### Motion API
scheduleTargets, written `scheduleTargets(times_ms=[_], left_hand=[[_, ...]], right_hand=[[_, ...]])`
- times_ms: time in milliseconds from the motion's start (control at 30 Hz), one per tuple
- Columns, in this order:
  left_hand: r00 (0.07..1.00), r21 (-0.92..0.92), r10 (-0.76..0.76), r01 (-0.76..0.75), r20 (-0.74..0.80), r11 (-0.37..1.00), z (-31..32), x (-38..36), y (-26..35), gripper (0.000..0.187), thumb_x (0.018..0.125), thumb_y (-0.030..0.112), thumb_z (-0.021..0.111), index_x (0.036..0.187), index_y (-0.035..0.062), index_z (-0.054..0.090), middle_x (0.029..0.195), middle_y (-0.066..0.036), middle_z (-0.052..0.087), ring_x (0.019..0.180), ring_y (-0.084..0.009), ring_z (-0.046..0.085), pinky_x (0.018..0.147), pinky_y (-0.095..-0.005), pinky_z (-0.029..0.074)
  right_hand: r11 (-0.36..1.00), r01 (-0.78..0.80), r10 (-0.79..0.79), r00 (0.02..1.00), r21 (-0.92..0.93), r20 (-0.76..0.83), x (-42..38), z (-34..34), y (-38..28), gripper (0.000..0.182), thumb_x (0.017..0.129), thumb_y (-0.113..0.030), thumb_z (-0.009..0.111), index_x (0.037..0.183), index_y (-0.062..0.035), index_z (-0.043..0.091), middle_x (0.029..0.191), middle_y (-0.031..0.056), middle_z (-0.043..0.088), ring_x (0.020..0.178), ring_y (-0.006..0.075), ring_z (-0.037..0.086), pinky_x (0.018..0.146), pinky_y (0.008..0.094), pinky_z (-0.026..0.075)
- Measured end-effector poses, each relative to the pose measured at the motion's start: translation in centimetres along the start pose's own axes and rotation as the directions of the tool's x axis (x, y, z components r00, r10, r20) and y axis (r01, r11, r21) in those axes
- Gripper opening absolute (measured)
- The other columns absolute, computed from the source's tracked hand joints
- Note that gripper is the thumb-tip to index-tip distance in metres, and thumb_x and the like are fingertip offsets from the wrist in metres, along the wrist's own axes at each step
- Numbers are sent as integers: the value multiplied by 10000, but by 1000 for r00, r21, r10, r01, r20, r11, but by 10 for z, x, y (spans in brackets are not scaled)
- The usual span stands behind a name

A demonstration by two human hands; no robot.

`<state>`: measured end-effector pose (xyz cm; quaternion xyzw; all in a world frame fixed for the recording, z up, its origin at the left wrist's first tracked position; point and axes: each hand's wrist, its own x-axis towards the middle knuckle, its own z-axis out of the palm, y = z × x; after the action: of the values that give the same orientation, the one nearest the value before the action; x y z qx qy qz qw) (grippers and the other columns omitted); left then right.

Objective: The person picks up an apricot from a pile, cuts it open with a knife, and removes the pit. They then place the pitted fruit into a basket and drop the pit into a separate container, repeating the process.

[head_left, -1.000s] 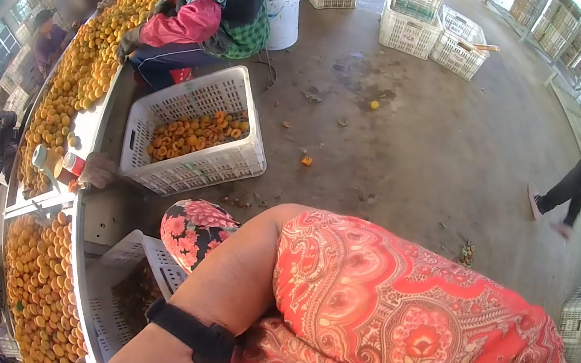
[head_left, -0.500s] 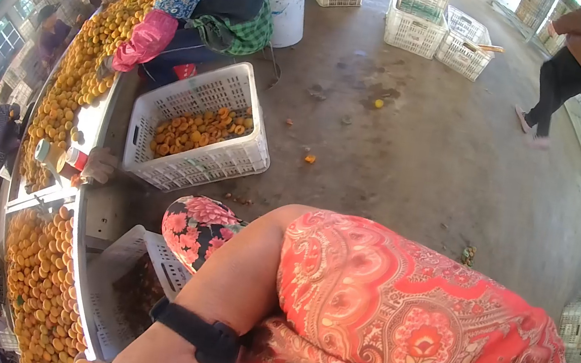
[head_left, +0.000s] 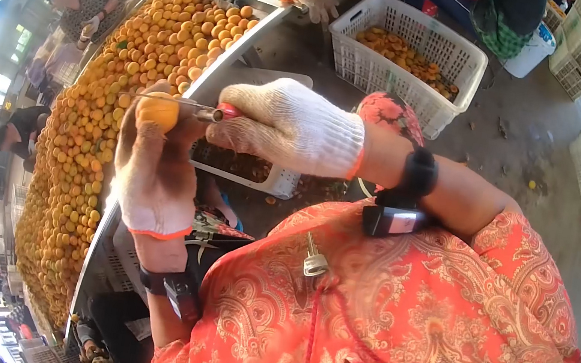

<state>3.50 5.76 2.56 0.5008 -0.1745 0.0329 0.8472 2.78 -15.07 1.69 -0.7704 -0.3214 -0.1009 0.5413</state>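
Orange fruit [head_left: 158, 110], small and round, sits pinched in the fingertips of a worker's gloved left hand [head_left: 155, 175], raised over the edge of a long metal sorting table [head_left: 213, 70] heaped with hundreds more of the same fruit. The gloved right hand [head_left: 292, 125] is wrapped tight around the red handle of a thin-bladed tool [head_left: 199, 109], whose slim metal shaft lies level across the top of the fruit; whether the blade has entered the flesh cannot be told. Both hands are fully closed on what they carry.

Judging by its size, the fruit is light, and its smooth skin looks likely to slip and bruise under pressure. A hold low around its sides, as the fingertips have it, appears the safest, leaving the crown free for the blade. The knitted cotton gloves, off-white with orange cuffs, look coarse enough to give purchase on the skin.

Below the hands a white plastic crate [head_left: 251, 168] of open lattice stands tucked under the table's rim, its contents dark and unclear. A second lattice crate [head_left: 409, 56] farther along holds pieces of orange fruit. The worker wears a red paisley blouse, with a black strap on each wrist. Other people work on the far side of the table, and more crates stand on the stained concrete floor.
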Motion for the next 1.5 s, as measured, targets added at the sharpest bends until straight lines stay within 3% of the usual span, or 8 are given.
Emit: scheduleTargets(times_ms=[200, 267, 367, 433, 1067, 1167, 1267, 1500], left_hand=[[993, 95, -42, 31, 110, 995, -11, 4, -5, 536, 916, 238, 705, 1329, -50, 520, 1202, -143, 626, 1100, -253, 612, 1021, -371, 458], [998, 96, -17, 11, 64, 995, -7, 2, -4, 545, 909, 243, 709, 1327, -53, 520, 1162, -154, 639, 1084, -259, 618, 997, -373, 472], [996, 109, -44, 35, 81, 993, -9, 3, -2, 539, 913, 234, 703, 1327, -57, 517, 1133, -156, 643, 1058, -260, 626, 949, -379, 500], [995, 97, -23, 13, 100, 995, -7, 3, -1, 527, 919, 223, 693, 1327, -62, 518, 1109, -149, 644, 1016, -255, 633, 900, -377, 521], [999, -21, 40, -40, 9, 999, 5, 6, -22, 623, 925, 389, 684, 1341, -33, 495, 1061, -156, 658, 1062, -308, 609, 962, -425, 488], [976, -345, -209, 216, 58, 913, 3, 10, -35, 653, 899, 552, 649, 1260, 13, 574, 1109, -146, 644, 1133, -333, 560, 962, -420, 491], [960, -357, -276, 277, 56, 892, -1, 15, -51, 656, 886, 578, 648, 1244, 31, 587, 1157, -145, 635, 1117, -321, 569, 923, -387, 507], [997, -120, -5, -5, -81, 993, 8, 17, -46, 485, 949, 331, 666, 1324, 61, 517, 1197, -92, 620, 1044, -231, 608, 895, -356, 519]], right_hand=[[998, -57, 59, 995, -20, 82, 2, 4, 6, 310, 977, -303, 565, 1031, -5, 631, 846, 253, 651, 823, 428, 650, 702, 461, 503], [1000, -13, 15, 997, -26, 78, 2, 6, 8, 220, 1012, -227, 533, 996, -11, 574, 772, 168, 615, 664, 230, 588, 640, 356, 473], [995, -99, 101, 985, -21, 141, 2, 5, 6, 220, 1014, -220, 521, 1012, -7, 575, 778, 173, 620, 685, 236, 602, 655, 355, 479], [988, -146, 136, 979, 54, 150, 3, 6, 8, 289, 984, -271, 521, 1036, -5, 622, 849, 239, 662, 832, 420, 657, 709, 446, 506], [975, -217, 211, 972, 48, 107, 5, 26, 15, 281, 1022, -283, 526, 1033, -12, 599, 804, 172, 656, 730, 252, 656, 671, 368, 499], [941, -312, 294, 945, 131, 143, 11, 36, 21, 255, 1012, -258, 531, 1052, -19, 610, 829, 188, 657, 783, 305, 675, 693, 395, 507], [997, -10, -4, 982, -75, -186, 10, 47, 38, 346, 991, -342, 511, 1026, -15, 617, 903, 261, 663, 891, 441, 644, 776, 494, 508], [961, -196, 172, 976, -196, -134, 6, 39, 36, 308, 962, -328, 561, 1030, -31, 603, 807, 236, 663, 797, 438, 655, 682, 505, 514]])
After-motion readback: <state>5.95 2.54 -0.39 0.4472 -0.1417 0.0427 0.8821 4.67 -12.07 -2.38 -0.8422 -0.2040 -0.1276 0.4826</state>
